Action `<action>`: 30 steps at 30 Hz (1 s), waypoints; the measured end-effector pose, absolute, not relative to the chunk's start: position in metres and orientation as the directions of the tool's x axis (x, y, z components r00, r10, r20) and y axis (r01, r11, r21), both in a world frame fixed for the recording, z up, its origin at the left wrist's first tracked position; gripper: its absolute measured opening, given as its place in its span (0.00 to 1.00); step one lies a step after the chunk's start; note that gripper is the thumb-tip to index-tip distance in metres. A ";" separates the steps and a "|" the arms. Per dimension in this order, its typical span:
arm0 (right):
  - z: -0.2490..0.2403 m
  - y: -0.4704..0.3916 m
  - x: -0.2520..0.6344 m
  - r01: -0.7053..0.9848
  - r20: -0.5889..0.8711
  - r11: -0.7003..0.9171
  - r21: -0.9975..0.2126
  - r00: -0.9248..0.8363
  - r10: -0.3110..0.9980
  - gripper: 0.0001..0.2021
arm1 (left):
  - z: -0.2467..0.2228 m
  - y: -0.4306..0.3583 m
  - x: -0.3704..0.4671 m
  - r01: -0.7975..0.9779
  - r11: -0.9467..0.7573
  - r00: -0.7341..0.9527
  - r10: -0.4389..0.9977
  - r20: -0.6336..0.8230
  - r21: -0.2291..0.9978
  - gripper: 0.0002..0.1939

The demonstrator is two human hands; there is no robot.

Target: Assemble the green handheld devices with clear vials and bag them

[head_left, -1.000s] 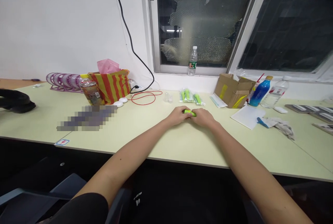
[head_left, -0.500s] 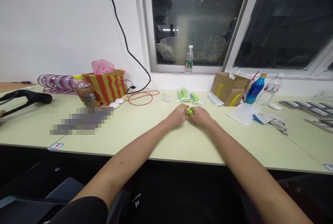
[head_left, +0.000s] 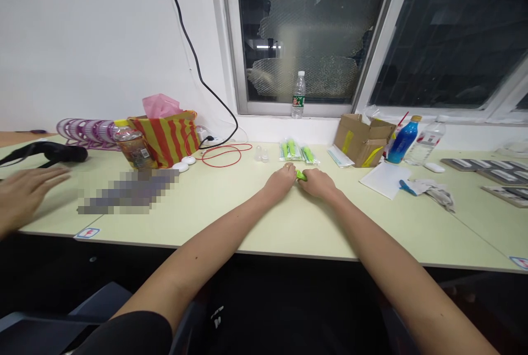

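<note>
My left hand (head_left: 283, 181) and my right hand (head_left: 319, 182) meet low over the middle of the table, both with curled fingers. Between them shows a small bright-green object (head_left: 302, 175), mostly covered by my fingers, so its kind cannot be made out. My right hand grips it, and my left fingers close at its other end. Just beyond lie clear packets with green things inside (head_left: 290, 149) and one more such packet (head_left: 308, 154). Two small clear plastic pieces (head_left: 262, 153) stand to the left of these packets.
Another person's hand (head_left: 31, 195) reaches in at the left, near a black object (head_left: 66, 151). Left stand a drink bottle (head_left: 134, 146) and a striped tissue box (head_left: 177, 138); a red cable (head_left: 223, 165) lies behind. Right: a cardboard box (head_left: 363, 140), bottles, paper (head_left: 383, 180) and a glove (head_left: 433, 190).
Another person's hand has come into view at the left edge, and the black object there has shifted. My own hands stay nearly in place, holding the green object.
</note>
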State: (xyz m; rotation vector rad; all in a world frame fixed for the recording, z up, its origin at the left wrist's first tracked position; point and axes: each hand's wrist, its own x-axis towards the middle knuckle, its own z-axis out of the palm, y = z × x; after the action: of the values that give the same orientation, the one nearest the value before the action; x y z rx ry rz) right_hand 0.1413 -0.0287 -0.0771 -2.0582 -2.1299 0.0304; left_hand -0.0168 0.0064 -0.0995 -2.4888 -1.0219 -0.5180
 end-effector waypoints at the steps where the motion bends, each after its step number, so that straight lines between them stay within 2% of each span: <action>1: -0.078 -0.029 0.141 0.990 0.108 0.038 -0.133 -0.023 0.994 0.14 | -0.100 0.005 -0.015 0.753 -0.625 0.634 0.607 0.479 -0.206 0.12; 8: -0.082 -0.030 0.138 0.995 0.068 0.034 -0.098 -0.027 0.997 0.14 | -0.101 -0.005 -0.007 0.815 -0.531 0.571 0.671 0.472 -0.232 0.14; 18: -0.070 -0.032 0.122 0.990 0.046 0.001 -0.145 0.006 0.999 0.15 | -0.087 0.005 -0.007 0.905 -0.424 0.388 0.796 0.464 -0.029 0.15; 21: -0.068 -0.032 0.120 0.988 0.034 0.002 -0.155 0.003 0.999 0.15 | -0.082 0.012 -0.016 0.884 -0.455 0.376 0.827 0.419 0.104 0.14; 26: -0.064 -0.032 0.116 0.978 0.039 0.011 -0.207 -0.003 0.999 0.14 | -0.079 0.019 -0.022 0.782 -0.465 0.290 0.861 0.418 0.415 0.07; 30: -0.064 -0.034 0.117 0.963 0.030 0.009 -0.271 -0.001 1.000 0.14 | -0.074 0.027 -0.029 0.669 -0.356 0.140 0.923 0.360 0.653 0.03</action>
State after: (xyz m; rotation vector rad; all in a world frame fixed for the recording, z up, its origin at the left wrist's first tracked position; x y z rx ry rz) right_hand 0.1173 -0.0336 -0.0636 -2.0570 -2.0669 0.2535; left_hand -0.0287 0.0273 -0.0739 -2.6014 -1.9145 -1.3113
